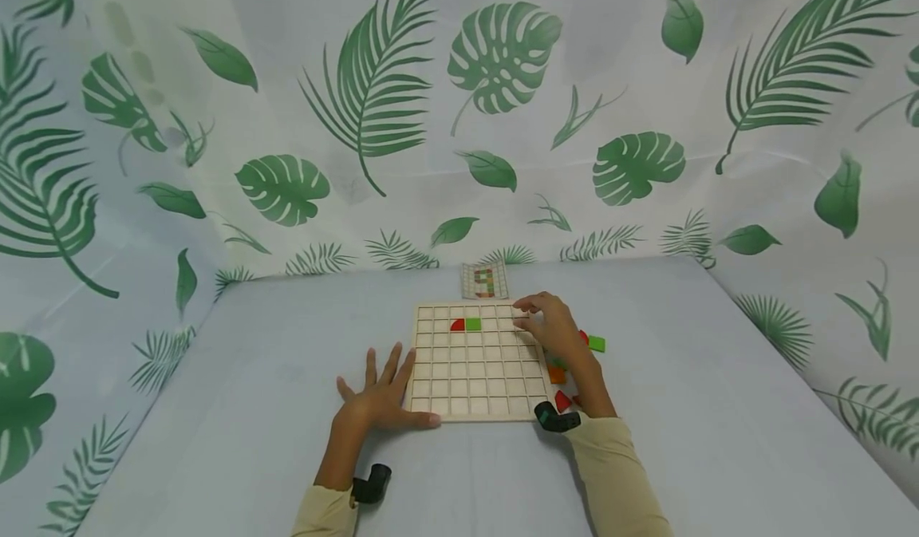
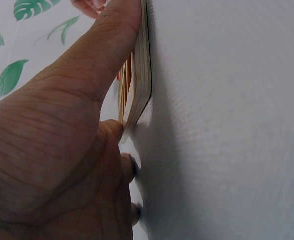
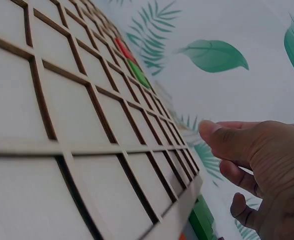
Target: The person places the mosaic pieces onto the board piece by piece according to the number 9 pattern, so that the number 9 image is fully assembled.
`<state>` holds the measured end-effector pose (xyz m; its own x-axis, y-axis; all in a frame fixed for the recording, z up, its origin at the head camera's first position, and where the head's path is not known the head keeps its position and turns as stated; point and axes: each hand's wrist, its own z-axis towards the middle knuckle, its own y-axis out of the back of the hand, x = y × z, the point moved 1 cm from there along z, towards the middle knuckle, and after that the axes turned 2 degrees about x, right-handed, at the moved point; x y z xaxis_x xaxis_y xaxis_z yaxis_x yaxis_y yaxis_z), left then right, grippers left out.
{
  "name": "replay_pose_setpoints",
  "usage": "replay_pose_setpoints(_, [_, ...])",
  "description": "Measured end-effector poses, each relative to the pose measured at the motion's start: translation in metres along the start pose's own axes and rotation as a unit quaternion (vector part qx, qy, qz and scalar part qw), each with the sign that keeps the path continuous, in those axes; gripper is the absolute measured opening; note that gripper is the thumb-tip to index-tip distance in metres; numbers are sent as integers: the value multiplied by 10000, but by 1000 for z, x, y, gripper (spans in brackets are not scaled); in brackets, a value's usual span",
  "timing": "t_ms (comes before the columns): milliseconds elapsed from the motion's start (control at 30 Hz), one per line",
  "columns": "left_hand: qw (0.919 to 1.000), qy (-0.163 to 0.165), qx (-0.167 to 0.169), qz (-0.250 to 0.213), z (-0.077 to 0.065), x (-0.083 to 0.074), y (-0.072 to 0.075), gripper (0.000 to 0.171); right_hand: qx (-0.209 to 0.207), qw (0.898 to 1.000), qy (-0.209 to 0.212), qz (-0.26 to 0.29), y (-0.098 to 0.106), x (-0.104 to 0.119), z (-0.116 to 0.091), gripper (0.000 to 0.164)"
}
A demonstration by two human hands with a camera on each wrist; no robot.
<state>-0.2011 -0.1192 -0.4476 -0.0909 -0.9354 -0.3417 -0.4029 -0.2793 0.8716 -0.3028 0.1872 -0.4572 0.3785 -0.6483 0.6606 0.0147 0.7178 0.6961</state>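
A wooden grid board (image 1: 477, 369) lies flat on the table, with a red quarter-circle piece (image 1: 458, 325) and a green square piece (image 1: 473, 325) side by side in two cells of an upper row. My left hand (image 1: 380, 401) rests at the board's near left corner, fingers spread, its thumb (image 2: 114, 37) along the near edge. Over the far right part of the board is my right hand (image 1: 553, 325), fingers bent and thumb apart from the index finger. No piece shows between those fingers in the right wrist view (image 3: 266, 165).
A small pattern card (image 1: 484, 280) stands beyond the board's far edge. Along the right side lie loose pieces, among them a green square (image 1: 597, 344), an orange piece (image 1: 557, 375) and a red piece (image 1: 562, 400), partly hidden by the right arm. Leaf-printed cloth (image 1: 502, 122) hangs behind.
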Motion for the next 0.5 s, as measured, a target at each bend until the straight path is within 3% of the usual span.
replay_pose_setpoints(333, [10000,-18,-1,-28,1,1,-1,117,88,9993,-317,-187,14,-17,-6,28])
replay_pose_setpoints(500, [10000,-30,-39,-23,2,1,-1,117,213,9965,-685,-437,20,-24,-8,27])
